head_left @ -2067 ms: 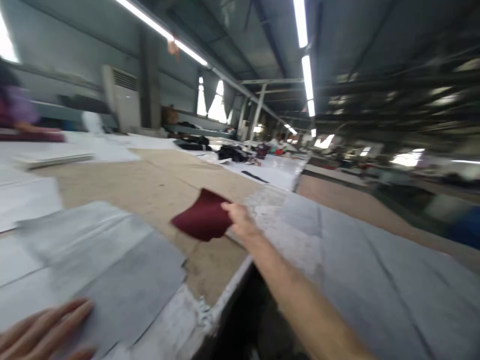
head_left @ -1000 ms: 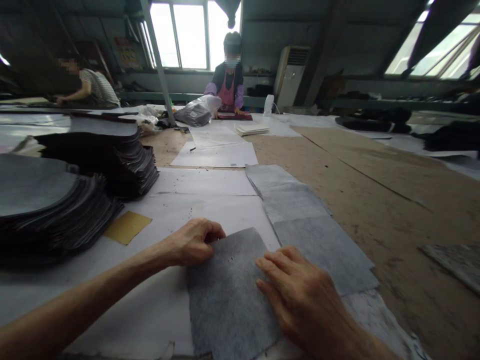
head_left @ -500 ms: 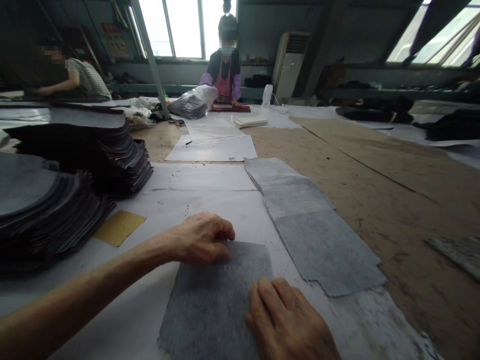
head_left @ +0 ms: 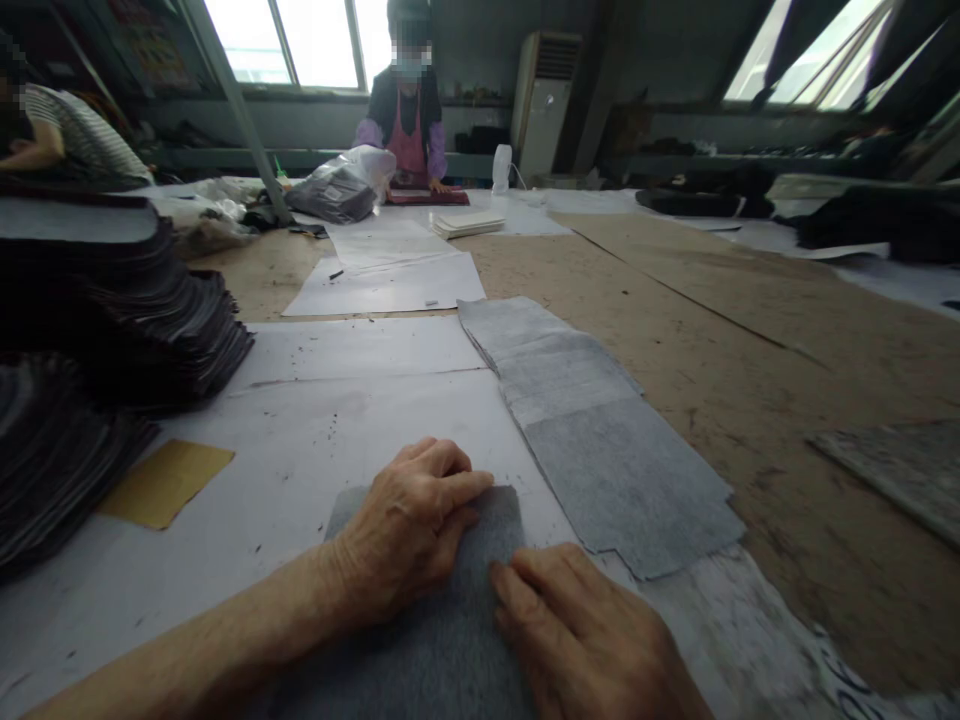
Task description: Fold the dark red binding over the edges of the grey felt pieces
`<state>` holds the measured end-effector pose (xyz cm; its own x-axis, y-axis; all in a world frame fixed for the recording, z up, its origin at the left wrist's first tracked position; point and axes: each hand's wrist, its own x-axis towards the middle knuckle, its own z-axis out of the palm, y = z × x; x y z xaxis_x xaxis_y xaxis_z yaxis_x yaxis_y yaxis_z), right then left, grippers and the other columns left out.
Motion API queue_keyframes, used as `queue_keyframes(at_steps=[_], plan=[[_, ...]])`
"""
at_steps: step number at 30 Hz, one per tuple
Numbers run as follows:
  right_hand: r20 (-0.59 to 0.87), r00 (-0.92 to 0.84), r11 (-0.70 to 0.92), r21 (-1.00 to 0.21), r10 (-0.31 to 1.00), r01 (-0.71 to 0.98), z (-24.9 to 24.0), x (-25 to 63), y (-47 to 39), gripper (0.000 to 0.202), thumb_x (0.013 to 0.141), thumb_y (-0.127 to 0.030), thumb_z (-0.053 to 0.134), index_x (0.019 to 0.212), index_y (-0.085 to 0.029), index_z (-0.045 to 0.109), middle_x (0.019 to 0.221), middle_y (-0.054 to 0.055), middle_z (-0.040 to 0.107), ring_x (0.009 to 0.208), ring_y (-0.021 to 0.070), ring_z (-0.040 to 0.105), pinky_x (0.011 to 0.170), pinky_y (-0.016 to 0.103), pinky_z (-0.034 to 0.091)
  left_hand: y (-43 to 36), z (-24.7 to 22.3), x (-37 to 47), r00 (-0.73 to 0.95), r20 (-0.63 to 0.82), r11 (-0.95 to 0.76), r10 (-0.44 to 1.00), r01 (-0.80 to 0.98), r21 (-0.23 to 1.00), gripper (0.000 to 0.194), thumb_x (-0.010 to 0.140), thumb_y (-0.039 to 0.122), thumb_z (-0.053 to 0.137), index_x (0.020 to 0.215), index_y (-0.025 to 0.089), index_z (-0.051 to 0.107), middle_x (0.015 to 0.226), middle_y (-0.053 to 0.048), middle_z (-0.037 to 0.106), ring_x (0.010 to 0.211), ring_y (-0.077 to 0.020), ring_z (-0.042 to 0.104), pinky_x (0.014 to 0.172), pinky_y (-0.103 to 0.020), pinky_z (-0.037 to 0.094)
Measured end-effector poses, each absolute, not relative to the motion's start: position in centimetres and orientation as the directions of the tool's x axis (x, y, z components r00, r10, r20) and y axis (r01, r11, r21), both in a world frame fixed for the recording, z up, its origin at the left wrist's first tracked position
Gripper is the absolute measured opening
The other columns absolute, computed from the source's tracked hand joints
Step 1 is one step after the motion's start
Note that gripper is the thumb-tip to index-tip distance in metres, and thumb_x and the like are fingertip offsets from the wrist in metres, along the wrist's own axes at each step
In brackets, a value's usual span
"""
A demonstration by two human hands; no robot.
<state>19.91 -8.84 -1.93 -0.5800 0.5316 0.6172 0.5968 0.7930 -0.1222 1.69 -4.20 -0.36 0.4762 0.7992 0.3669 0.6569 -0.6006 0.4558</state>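
Note:
A grey fabric piece (head_left: pixel 435 660) with a felt-like face lies in front of me on white paper. My left hand (head_left: pixel 412 520) rests over its far part, fingers curled together and the index finger reaching to the far edge. Anything between the left thumb and fingers is hidden. At the fabric's right edge, my right hand (head_left: pixel 592 630) has its fingers bent and pressed together on the border. Several similar grey pieces (head_left: pixel 600 440) lie overlapped to the right, apart from both hands.
Tall stacks of dark cut pieces (head_left: pixel 180 330) stand at left, near a yellow card (head_left: pixel 169 483). A grey slab (head_left: pixel 900 470) lies at right on the brown tabletop (head_left: pixel 720 370). Across the table, a person in a pink apron (head_left: pixel 409 140) works beside a plastic-wrapped bundle (head_left: pixel 341 185).
My left hand has turned and come down onto the fabric, its index finger now straighter along the far edge. My right hand stays at the right edge. The view has shifted right.

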Motion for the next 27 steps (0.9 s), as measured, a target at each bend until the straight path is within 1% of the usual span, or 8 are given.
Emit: queue_keyframes(at_steps=[1,2,5,7,12,16,21,27], plan=[[0.596,-0.574,0.777,-0.144,0.562,0.613,-1.5,20.4,-8.6,0.029,0.078,-0.004,0.041,0.095,-0.008,0.064,0.078,0.009,0.061,0.07,0.017,0.053,0.058,0.029,0.048,-4.3,-0.4,1.7,0.498,0.392,-0.632,0.774,0.651,0.42,0.027,0.079,0.008,0.046,0.096,0.017,0.064,0.081,-0.006,0.056,0.075,-0.0171,0.048,0.069,-0.036,0.047],[0.587,-0.561,0.755,-0.139,0.584,0.641,-1.1,20.8,-8.3,0.031,0.078,-0.004,0.039,0.097,-0.006,0.064,0.079,0.01,0.061,0.071,0.0178,0.054,0.059,0.03,0.049,-4.3,-0.5,1.7,0.518,0.408,-0.657,0.752,0.646,0.39,0.028,0.08,0.007,0.043,0.097,0.016,0.063,0.082,-0.006,0.055,0.075,-0.0172,0.047,0.069,-0.036,0.047],[0.561,-0.564,0.706,-0.053,0.606,0.706,-0.8,21.4,-7.6,0.036,0.078,-0.002,0.034,0.1,-0.003,0.063,0.079,0.012,0.061,0.071,0.0201,0.054,0.058,0.033,0.051,-4.5,-0.7,1.8,0.565,0.425,-0.702,0.707,0.631,0.33,0.031,0.082,0.003,0.039,0.101,0.013,0.061,0.085,-0.008,0.054,0.076,-0.0179,0.045,0.069,-0.037,0.045],[0.546,-0.574,0.694,-0.02,0.61,0.719,-0.9,21.4,-7.2,0.039,0.079,-0.001,0.031,0.101,-0.003,0.063,0.078,0.012,0.061,0.071,0.0209,0.054,0.057,0.035,0.051,-4.5,-0.8,1.8,0.592,0.424,-0.723,0.686,0.623,0.299,0.032,0.083,0.002,0.037,0.103,0.012,0.059,0.087,-0.009,0.053,0.077,-0.0185,0.044,0.069,-0.038,0.045],[0.507,-0.606,0.703,0.0,0.613,0.711,-1.3,21.3,-6.9,0.038,0.081,-0.002,0.032,0.103,-0.003,0.063,0.077,0.013,0.06,0.071,0.0218,0.053,0.056,0.037,0.051,-4.5,-0.9,1.5,0.667,0.379,-0.762,0.642,0.61,0.219,0.031,0.085,0.005,0.035,0.108,0.011,0.054,0.088,-0.009,0.053,0.079,-0.0193,0.043,0.07,-0.038,0.044],[0.497,-0.607,0.704,-0.01,0.62,0.71,-1.3,21.4,-6.8,0.037,0.081,-0.003,0.033,0.102,-0.003,0.063,0.076,0.012,0.059,0.07,0.0214,0.051,0.056,0.037,0.051,-4.5,-0.7,1.2,0.731,0.323,-0.796,0.601,0.585,0.156,0.029,0.089,0.009,0.032,0.111,0.01,0.051,0.09,-0.009,0.052,0.079,-0.0194,0.043,0.072,-0.037,0.043],[0.513,-0.598,0.697,-0.002,0.616,0.717,-1.4,21.3,-6.7,0.036,0.081,-0.004,0.033,0.1,-0.004,0.064,0.075,0.012,0.058,0.069,0.0211,0.051,0.055,0.035,0.049,-4.5,-0.3,1.3,0.78,0.262,-0.822,0.568,0.558,0.119,0.029,0.092,0.014,0.029,0.113,0.007,0.048,0.09,-0.009,0.052,0.078,-0.0193,0.043,0.071,-0.037,0.042],[0.527,-0.603,0.697,0.027,0.599,0.716,-1.2,21.0,-6.7,0.037,0.081,-0.004,0.032,0.099,-0.003,0.064,0.073,0.013,0.058,0.068,0.0223,0.051,0.053,0.036,0.049,-4.5,0.1,1.5,0.798,0.251,-0.836,0.548,0.536,0.12,0.031,0.093,0.015,0.026,0.113,0.006,0.048,0.088,-0.008,0.052,0.077,-0.019,0.042,0.071,-0.037,0.04]])
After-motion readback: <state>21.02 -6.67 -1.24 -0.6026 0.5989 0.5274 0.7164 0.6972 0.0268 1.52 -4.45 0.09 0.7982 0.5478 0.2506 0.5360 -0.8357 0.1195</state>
